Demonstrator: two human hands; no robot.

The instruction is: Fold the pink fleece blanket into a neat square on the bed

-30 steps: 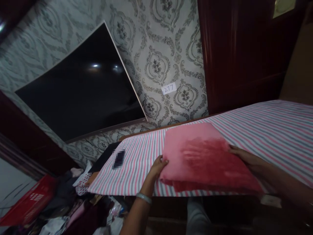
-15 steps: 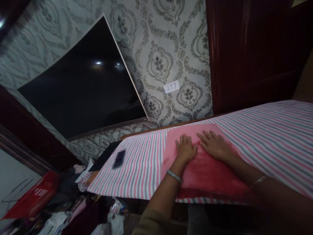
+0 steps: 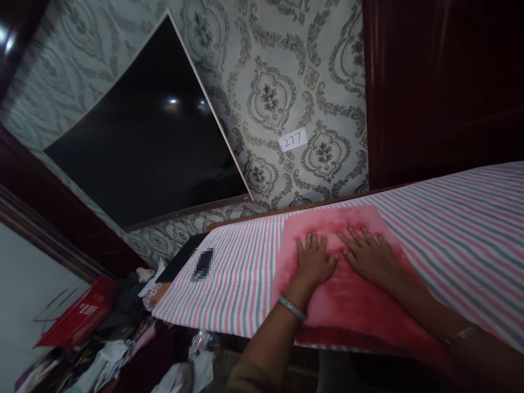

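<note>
A soft pink plush cloth [image 3: 344,308] lies spread on a striped sheet [image 3: 241,273], its near part hanging over the front edge. My left hand [image 3: 316,263] rests palm down on the cloth's left half, fingers stretched out and thumb apart. Just to the right, my right hand [image 3: 371,257] presses flat on the same cloth with its fingers spread. The two thumbs point toward each other with a small gap between them. Shallow creases show in the pile around both hands. Neither hand grips anything.
A blurred-out dark object [image 3: 203,264] sits on the sheet's left part. Behind stand a large black television [image 3: 151,131] and a patterned wall with a paper label [image 3: 293,140] reading 277. Low on the left are a red bag [image 3: 82,314] and heaped clothes [image 3: 106,363].
Both hands have slid slightly toward me over the pink cloth, and the right hand's fingers are spread wider. The camera view has shifted a little.
</note>
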